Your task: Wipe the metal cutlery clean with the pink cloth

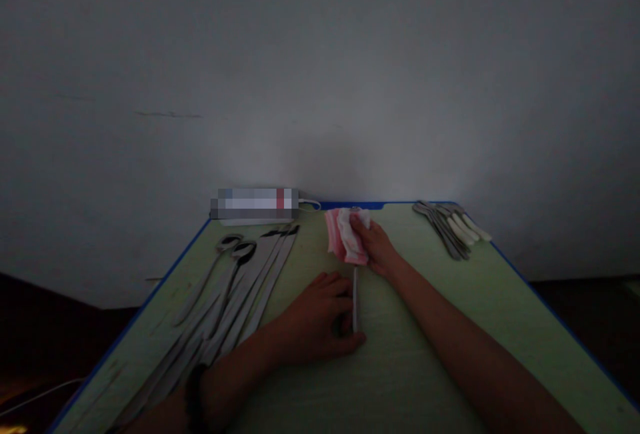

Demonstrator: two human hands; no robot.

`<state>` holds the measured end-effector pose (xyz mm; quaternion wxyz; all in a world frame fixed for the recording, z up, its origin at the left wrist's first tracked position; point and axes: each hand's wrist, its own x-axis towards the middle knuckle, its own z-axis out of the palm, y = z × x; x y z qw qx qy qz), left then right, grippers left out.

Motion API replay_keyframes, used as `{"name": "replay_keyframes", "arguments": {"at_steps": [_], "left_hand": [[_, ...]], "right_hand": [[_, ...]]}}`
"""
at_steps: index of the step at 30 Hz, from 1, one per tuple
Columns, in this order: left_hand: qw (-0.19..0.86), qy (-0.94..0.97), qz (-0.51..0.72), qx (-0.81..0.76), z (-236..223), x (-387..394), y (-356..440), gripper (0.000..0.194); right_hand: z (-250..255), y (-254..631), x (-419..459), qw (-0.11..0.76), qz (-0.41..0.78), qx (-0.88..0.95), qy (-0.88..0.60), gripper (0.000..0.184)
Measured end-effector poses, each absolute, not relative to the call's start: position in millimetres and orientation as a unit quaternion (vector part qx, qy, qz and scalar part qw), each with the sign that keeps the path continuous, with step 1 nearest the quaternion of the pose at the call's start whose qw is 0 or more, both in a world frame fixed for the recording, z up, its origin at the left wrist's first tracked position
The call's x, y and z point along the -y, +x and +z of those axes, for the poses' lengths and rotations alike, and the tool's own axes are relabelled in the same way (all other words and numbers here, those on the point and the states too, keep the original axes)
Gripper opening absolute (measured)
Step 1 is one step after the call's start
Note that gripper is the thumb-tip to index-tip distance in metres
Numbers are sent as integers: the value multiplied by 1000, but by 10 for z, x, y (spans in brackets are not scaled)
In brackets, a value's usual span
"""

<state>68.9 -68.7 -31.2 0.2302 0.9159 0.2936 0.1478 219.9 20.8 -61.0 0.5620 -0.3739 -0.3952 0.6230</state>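
Note:
My left hand (320,317) grips the near end of a slim metal piece of cutlery (355,301), which points away from me over the middle of the table. My right hand (374,242) is closed on a pink and white cloth (347,237), folded around the far end of that cutlery. The cloth covers its head, so I cannot tell its kind. Left of my left hand lie two spoons (243,252) and several flat-handled metal pieces of cutlery (265,281). My left forearm hides part of them.
At the table's far right lies a bunch of cutlery (440,227), some with white handles (463,229). A blurred-out box (255,207) with a white cable (313,204) stands at the back left. The green table (400,367) has a blue edge and meets a grey wall (330,74).

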Motion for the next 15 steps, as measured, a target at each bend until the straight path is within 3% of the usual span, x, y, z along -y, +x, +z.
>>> {"name": "replay_keyframes", "arguments": {"at_steps": [15], "left_hand": [[224, 915, 157, -296, -350, 684, 691, 18]], "right_hand": [[-608, 2196, -208, 559, 630, 395, -365, 37]]}}
